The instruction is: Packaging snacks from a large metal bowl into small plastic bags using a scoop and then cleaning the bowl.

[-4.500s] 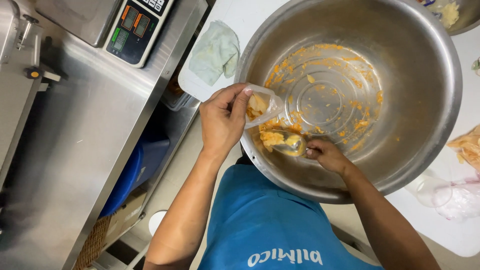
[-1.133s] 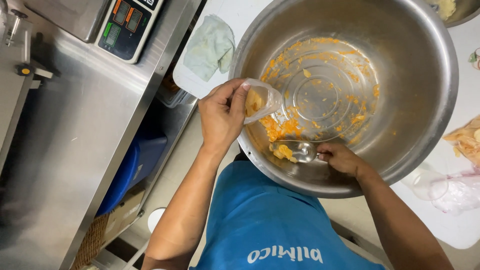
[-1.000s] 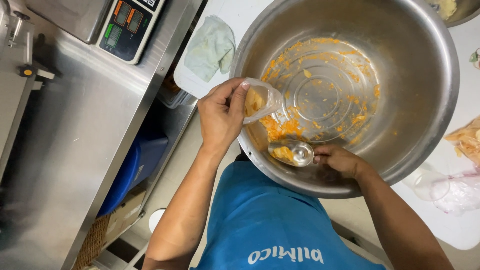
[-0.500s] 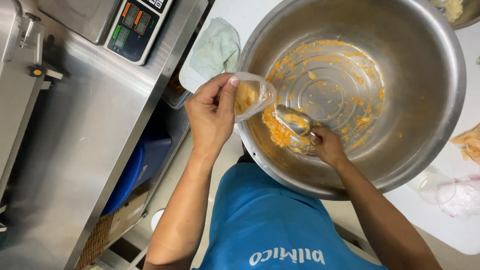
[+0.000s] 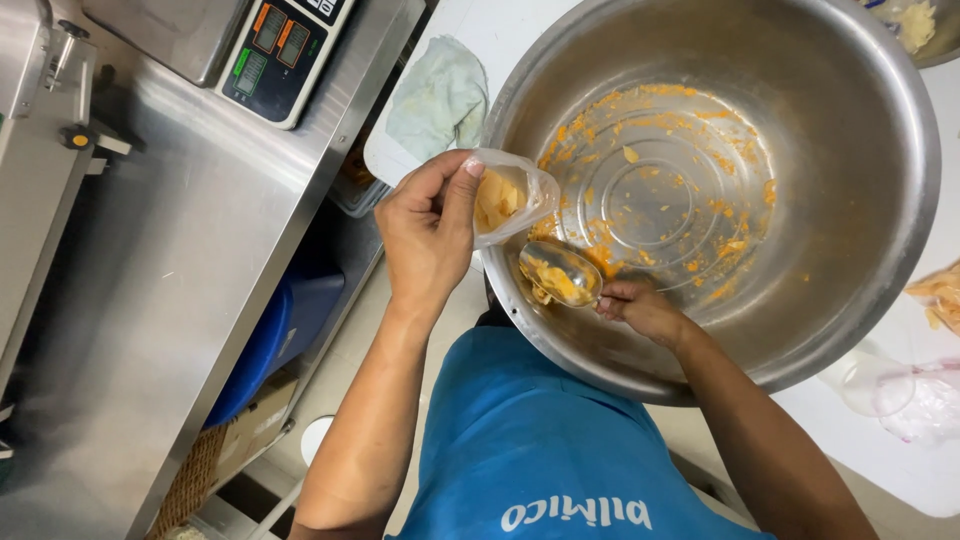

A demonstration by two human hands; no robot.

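Observation:
A large steel bowl smeared with orange food scraps fills the right of the head view. My left hand grips a small clear plastic bag with yellow-orange food inside, held open at the bowl's near-left rim. My right hand holds a metal spoon loaded with orange food, its bowl just below the bag's mouth.
A digital scale sits on the steel counter at left. A pale green cloth lies beside the bowl. A blue bin stands under the counter. More clear bags lie at right on the white surface.
My right hand scooped food from the bowl's bottom and raised the loaded spoon toward the bag. My left hand kept the bag open at the rim.

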